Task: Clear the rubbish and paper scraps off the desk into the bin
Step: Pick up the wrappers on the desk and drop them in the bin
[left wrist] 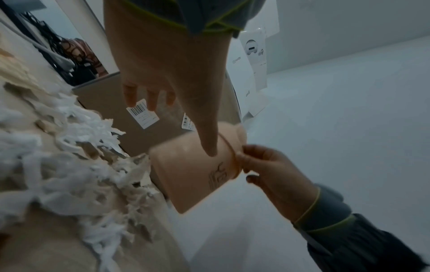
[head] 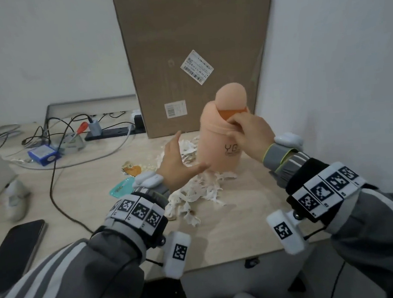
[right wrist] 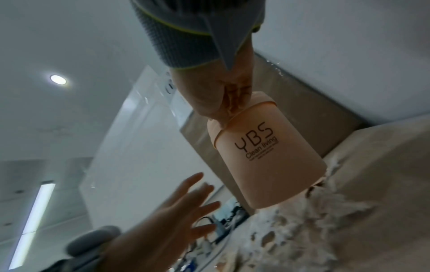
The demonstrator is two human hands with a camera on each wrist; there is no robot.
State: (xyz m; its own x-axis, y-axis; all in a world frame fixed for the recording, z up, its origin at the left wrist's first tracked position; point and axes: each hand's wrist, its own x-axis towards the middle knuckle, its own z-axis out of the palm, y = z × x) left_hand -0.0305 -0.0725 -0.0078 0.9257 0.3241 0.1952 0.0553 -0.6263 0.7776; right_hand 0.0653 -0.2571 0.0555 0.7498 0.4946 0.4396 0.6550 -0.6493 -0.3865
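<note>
Peach plastic bin [right wrist: 270, 158] reads "YBS" over "Clean living" in dark print on its side; finer lines under that I can't read. Long axis is near vertical in my head view, domed swing lid [head: 231, 95] pointing to 12 o'clock, base down among the shredded white paper scraps [head: 194, 191]; I can't tell if the base is touching the desk [head: 234, 236] or just off it. Right hand [head: 251, 135] comes in from 4 o'clock, fingers curled and clamped on the bin's upper collar just under the lid, thumb side at the rim. Left hand [head: 176, 164] sits at the bin's 9 o'clock, fingers straight and spread, holding nothing; the thumb tip looks to be at the lower wall, contact unclear. Scraps spread from the base toward 7 o'clock. Teal wrapper [head: 119, 187] and orange wrapper [head: 132, 170] lie at 9 o'clock of the pile. Cardboard box [head: 195, 42] with barcode labels stands at 12 o'clock behind the bin.
</note>
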